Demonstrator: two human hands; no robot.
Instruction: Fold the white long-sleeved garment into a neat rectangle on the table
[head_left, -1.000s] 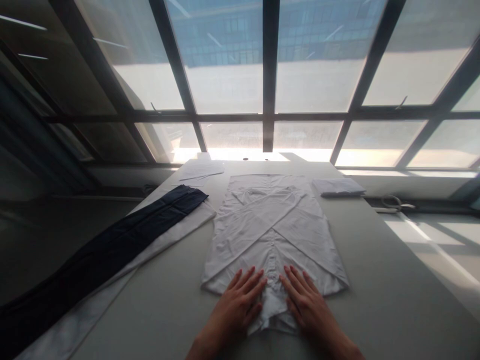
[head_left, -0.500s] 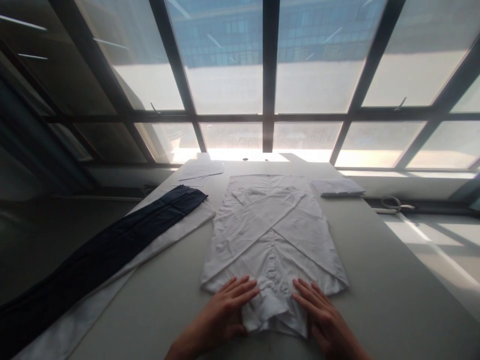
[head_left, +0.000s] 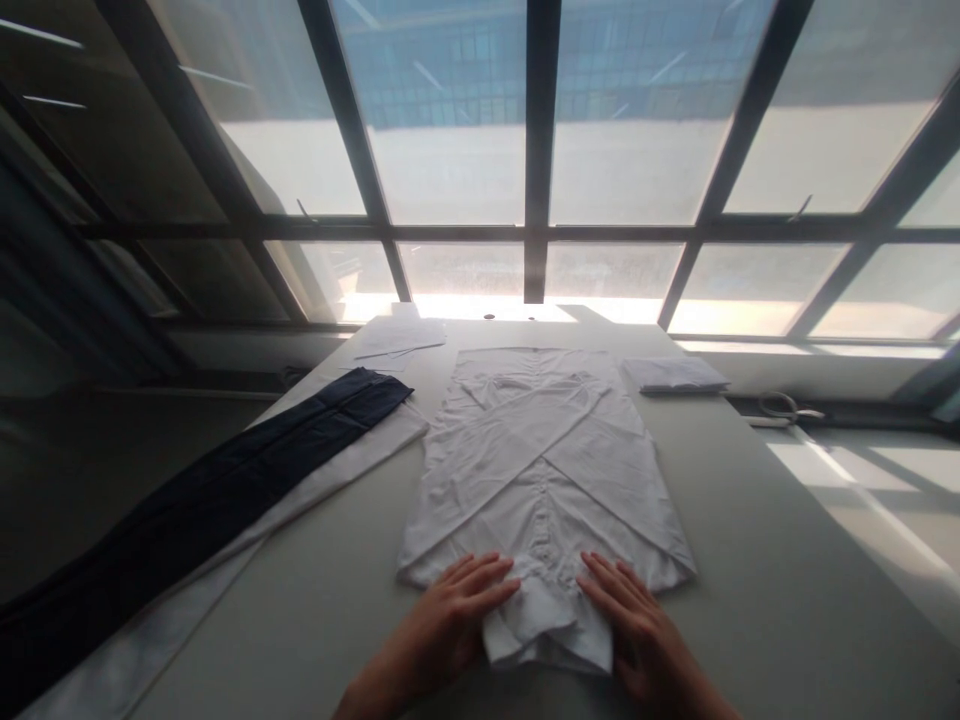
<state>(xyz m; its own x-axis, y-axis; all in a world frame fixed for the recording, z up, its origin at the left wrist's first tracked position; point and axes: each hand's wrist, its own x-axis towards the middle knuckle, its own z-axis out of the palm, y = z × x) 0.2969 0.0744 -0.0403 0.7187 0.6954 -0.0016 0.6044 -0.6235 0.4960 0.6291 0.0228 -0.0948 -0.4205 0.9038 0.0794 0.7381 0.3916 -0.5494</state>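
A white shirt (head_left: 540, 460) lies spread on the table, its sleeves crossed over the body and a row of buttons or ruffles down the middle. Its near end, around the collar, is crumpled. My left hand (head_left: 454, 610) rests on the left side of that near end, fingers stretched out over the cloth. On the opposite side, my right hand (head_left: 630, 615) lies with its fingers extended and touching the fabric. The thumbs are partly hidden low beside the cloth.
The white table (head_left: 757, 560) runs toward tall windows (head_left: 450, 120). Dark trousers (head_left: 225, 490) lie over a white garment (head_left: 337, 490) at the left. A folded white cloth (head_left: 675, 375) sits at the far right, and papers (head_left: 401, 338) at the far left.
My right hand has shifted slightly inward to the left over the cloth. My left hand stays almost where it was, and the near end of the shirt looks slightly neater.
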